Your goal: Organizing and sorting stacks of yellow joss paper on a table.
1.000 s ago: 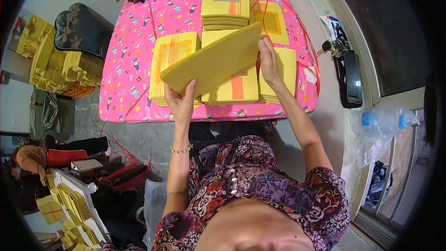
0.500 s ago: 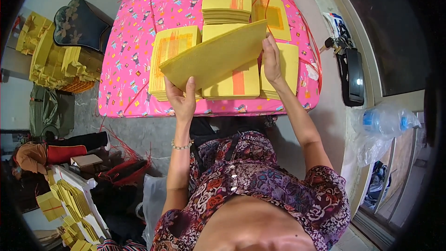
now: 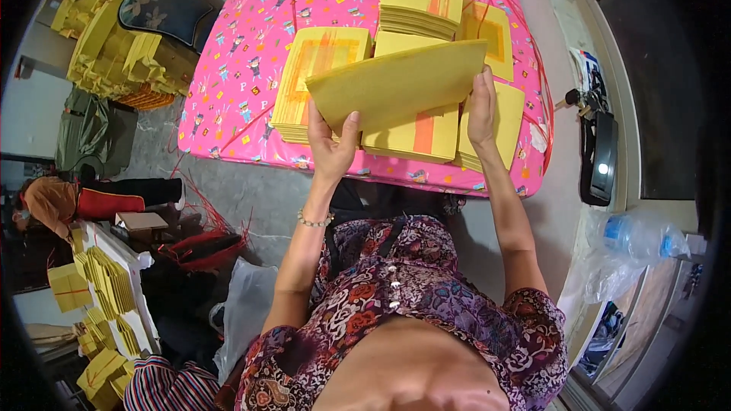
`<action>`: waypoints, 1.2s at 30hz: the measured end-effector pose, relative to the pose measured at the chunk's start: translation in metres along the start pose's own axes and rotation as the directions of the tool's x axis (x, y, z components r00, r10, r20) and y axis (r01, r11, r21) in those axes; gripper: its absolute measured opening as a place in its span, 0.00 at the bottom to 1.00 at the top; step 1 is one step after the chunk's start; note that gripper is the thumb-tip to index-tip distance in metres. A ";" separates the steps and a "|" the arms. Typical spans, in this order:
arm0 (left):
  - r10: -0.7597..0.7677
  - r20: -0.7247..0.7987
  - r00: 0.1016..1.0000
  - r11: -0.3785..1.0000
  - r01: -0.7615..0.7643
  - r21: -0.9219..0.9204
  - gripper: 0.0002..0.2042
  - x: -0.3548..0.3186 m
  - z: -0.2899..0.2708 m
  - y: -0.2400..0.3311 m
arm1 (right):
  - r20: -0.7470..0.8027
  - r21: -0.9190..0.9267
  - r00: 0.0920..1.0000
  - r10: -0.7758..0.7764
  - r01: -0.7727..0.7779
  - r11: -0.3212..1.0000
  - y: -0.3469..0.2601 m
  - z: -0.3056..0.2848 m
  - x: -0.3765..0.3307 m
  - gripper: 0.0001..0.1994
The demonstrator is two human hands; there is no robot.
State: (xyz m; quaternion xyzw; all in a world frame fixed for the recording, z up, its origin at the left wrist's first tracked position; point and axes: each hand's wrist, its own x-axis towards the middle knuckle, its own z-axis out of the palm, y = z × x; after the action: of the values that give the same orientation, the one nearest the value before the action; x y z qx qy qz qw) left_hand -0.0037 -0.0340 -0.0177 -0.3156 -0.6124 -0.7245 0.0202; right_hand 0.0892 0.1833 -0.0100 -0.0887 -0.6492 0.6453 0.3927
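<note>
Between my two hands I hold a flat stack of yellow joss paper (image 3: 396, 87), tilted so its right end is higher in the picture. My left hand (image 3: 335, 144) grips its lower left edge, thumb in front. At its right end, my right hand (image 3: 481, 110) is closed on the edge. Under and around it are more joss paper piles on the pink table: a left pile (image 3: 316, 68) with an orange-streaked top, a middle pile (image 3: 438, 137) partly hidden by the held stack, and a right pile (image 3: 506, 118).
A taller pile (image 3: 421, 11) with a grey square stands farther back on the pink patterned tablecloth (image 3: 228, 84), beside red straps. Yellow bundles (image 3: 114, 46) and a dark chair back (image 3: 164, 0) are at left. Another person (image 3: 53, 202) bends over a white table lower left.
The whole view has shifted, so the table and piles appear farther right. Both hands keep their hold on the joss paper stack, which looks slightly less tilted.
</note>
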 end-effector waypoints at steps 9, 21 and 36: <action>-0.048 -0.005 0.999 0.991 0.047 -0.125 0.18 -0.003 -0.002 -0.014 | -0.127 0.055 0.992 0.012 -0.005 0.998 0.025 -0.005 0.001 0.21; -0.186 0.405 0.895 0.895 0.324 -0.306 0.22 0.019 0.023 0.026 | 0.140 0.190 0.984 0.113 -0.139 0.972 0.002 0.029 0.010 0.19; -0.174 0.518 0.837 0.881 0.368 -0.299 0.25 0.035 0.040 0.016 | 0.298 0.390 0.947 0.118 -0.233 0.891 -0.021 0.015 0.009 0.26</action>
State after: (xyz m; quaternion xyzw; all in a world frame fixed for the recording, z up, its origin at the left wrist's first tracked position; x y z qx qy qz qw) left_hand -0.0079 0.0109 0.0151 -0.3898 -0.4820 -0.7257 -0.2984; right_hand 0.0826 0.1742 0.0145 0.0264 -0.5312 0.8087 0.2514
